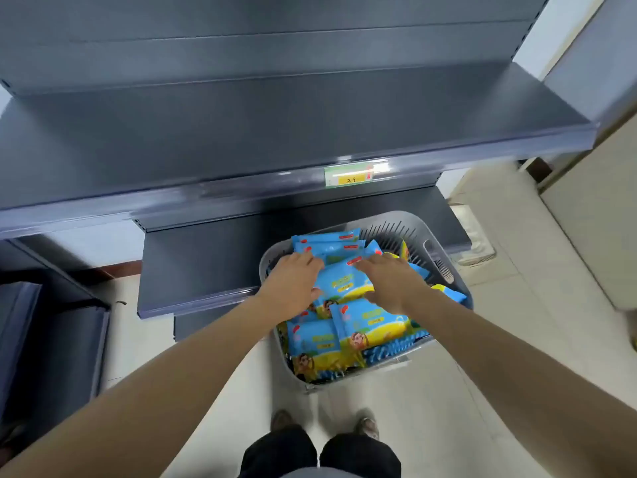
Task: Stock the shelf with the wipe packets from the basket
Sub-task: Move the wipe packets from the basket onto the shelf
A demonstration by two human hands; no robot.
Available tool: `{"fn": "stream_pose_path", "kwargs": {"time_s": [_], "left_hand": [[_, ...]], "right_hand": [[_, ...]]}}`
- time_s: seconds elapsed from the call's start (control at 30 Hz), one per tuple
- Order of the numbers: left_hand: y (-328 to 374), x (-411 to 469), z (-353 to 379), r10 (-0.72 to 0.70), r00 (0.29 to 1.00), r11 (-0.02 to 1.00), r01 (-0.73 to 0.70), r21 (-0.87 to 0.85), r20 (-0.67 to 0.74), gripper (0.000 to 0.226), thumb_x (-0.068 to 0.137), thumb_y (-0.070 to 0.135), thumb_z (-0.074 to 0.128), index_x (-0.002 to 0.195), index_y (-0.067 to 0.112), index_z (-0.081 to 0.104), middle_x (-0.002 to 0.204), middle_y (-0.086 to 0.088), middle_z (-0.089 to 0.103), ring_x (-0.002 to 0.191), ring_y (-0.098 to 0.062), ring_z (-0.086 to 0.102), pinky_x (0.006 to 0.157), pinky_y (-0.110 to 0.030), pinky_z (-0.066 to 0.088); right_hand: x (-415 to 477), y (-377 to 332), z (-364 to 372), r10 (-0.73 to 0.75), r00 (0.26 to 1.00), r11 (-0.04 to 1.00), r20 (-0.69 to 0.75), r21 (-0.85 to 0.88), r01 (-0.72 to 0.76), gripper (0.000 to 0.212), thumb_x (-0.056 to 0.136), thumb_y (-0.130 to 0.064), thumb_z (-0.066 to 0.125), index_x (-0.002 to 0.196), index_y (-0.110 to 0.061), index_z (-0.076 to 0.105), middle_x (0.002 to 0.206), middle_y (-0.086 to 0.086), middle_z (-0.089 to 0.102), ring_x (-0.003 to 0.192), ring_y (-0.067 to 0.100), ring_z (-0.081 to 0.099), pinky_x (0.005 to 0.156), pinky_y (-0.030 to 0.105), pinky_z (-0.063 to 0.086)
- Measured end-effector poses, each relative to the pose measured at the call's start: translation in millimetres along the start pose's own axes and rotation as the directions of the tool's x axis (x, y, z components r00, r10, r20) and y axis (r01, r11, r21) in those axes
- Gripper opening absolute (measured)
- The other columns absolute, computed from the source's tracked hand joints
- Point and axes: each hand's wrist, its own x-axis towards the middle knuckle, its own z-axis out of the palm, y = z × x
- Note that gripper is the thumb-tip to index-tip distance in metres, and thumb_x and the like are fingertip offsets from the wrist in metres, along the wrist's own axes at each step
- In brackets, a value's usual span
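A grey slatted basket (444,267) stands on the floor, partly over the lowest shelf, filled with several blue and yellow wipe packets (370,322). Both my hands are down inside it. My left hand (293,281) lies flat on the packets at the left, fingers spread over a packet's edge. My right hand (393,281) rests on the packets at the right, fingers reaching to a packet's top edge. One packet (341,282) lies between the two hands. I cannot tell whether either hand grips it. The dark grey shelf (275,132) above holds nothing.
A price tag (350,175) sits on the shelf's front rail. A lower dark shelf (206,263) juts out left of the basket. My feet (324,422) stand on the pale tiled floor. A white box (474,236) lies right of the basket. A dark unit (51,339) is at the left.
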Motion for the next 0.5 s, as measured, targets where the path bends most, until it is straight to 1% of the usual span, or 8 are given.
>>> {"fn": "stream_pose_path", "kwargs": {"time_s": [0.03,0.1,0.17,0.23,0.27,0.33,0.43,0.5], "left_hand": [[0.5,1.7,2.6,-0.005,1.0,1.0,0.005,0.015,0.027,0.04,0.088,0.033,0.055,0.123,0.015,0.045,0.121,-0.005,0.049,0.109,-0.023,0.046,0.095,-0.033,0.032],[1.0,5.2,11.0,-0.002,1.0,1.0,0.002,0.011,0.016,0.042,0.088,0.034,0.055,0.123,0.014,0.045,0.121,-0.006,0.049,0.11,-0.024,0.046,0.095,-0.033,0.031],[4.9,8.4,15.9,-0.022,1.0,1.0,0.022,-0.008,0.005,0.045,0.087,0.034,0.056,0.125,0.012,0.044,0.121,-0.007,0.05,0.112,-0.025,0.046,0.096,-0.033,0.031],[8.8,11.9,20.1,-0.07,0.998,0.997,0.07,-0.036,-0.001,0.05,0.086,0.036,0.058,0.127,0.012,0.043,0.122,-0.008,0.05,0.112,-0.025,0.046,0.096,-0.034,0.033],[10.7,14.1,20.4,-0.093,0.996,0.995,0.092,-0.037,-0.017,0.051,0.085,0.037,0.059,0.127,0.012,0.044,0.122,-0.008,0.05,0.112,-0.025,0.047,0.095,-0.035,0.034],[15.9,17.2,19.4,-0.138,0.99,0.989,0.138,-0.054,0.001,0.052,0.084,0.037,0.062,0.125,0.01,0.046,0.12,-0.009,0.05,0.11,-0.025,0.047,0.093,-0.035,0.037],[24.9,19.3,14.0,-0.15,0.987,0.982,0.156,-0.104,0.063,0.044,0.081,0.033,0.066,0.114,0.006,0.054,0.111,-0.01,0.05,0.102,-0.027,0.05,0.086,-0.035,0.04],[27.9,18.7,6.0,-0.151,0.984,0.981,0.161,-0.113,0.093,0.034,0.079,0.029,0.068,0.101,0.005,0.058,0.103,-0.009,0.052,0.094,-0.027,0.053,0.079,-0.037,0.044]], "right_hand": [[-2.2,-0.3,2.3,0.023,1.0,1.0,0.009,0.005,-0.023,0.057,0.09,-0.029,0.055,0.141,-0.02,0.032,0.14,0.008,0.04,0.129,0.03,0.035,0.103,0.043,0.032],[-6.8,5.6,12.9,0.041,0.999,0.999,-0.003,0.033,-0.041,0.049,0.089,-0.029,0.056,0.134,-0.017,0.039,0.135,0.007,0.043,0.124,0.029,0.038,0.098,0.042,0.036],[-14.1,11.3,21.9,0.068,0.997,0.995,0.028,0.066,-0.069,0.046,0.087,-0.032,0.059,0.128,-0.018,0.042,0.127,0.006,0.046,0.119,0.027,0.04,0.094,0.041,0.036],[-19.1,14.3,30.6,0.078,0.995,0.993,0.054,0.08,-0.082,0.048,0.085,-0.034,0.06,0.126,-0.02,0.041,0.125,0.006,0.044,0.117,0.027,0.04,0.094,0.041,0.035],[-20.4,15.9,33.0,0.085,0.995,0.994,0.047,0.066,-0.088,0.049,0.085,-0.034,0.061,0.127,-0.02,0.04,0.127,0.007,0.043,0.118,0.027,0.039,0.095,0.041,0.035],[-21.6,19.0,36.8,0.107,0.992,0.994,0.062,0.025,-0.109,0.052,0.084,-0.036,0.061,0.128,-0.017,0.04,0.13,0.009,0.041,0.12,0.029,0.037,0.097,0.042,0.036],[-21.9,27.3,33.9,0.135,0.984,0.99,0.115,0.022,-0.138,0.055,0.081,-0.04,0.064,0.127,-0.017,0.047,0.126,0.011,0.043,0.119,0.03,0.036,0.096,0.04,0.036],[-23.7,34.9,25.2,0.097,0.985,0.991,0.145,0.083,-0.11,0.042,0.078,-0.037,0.068,0.113,-0.017,0.055,0.114,0.009,0.049,0.111,0.028,0.041,0.089,0.038,0.037]]}}
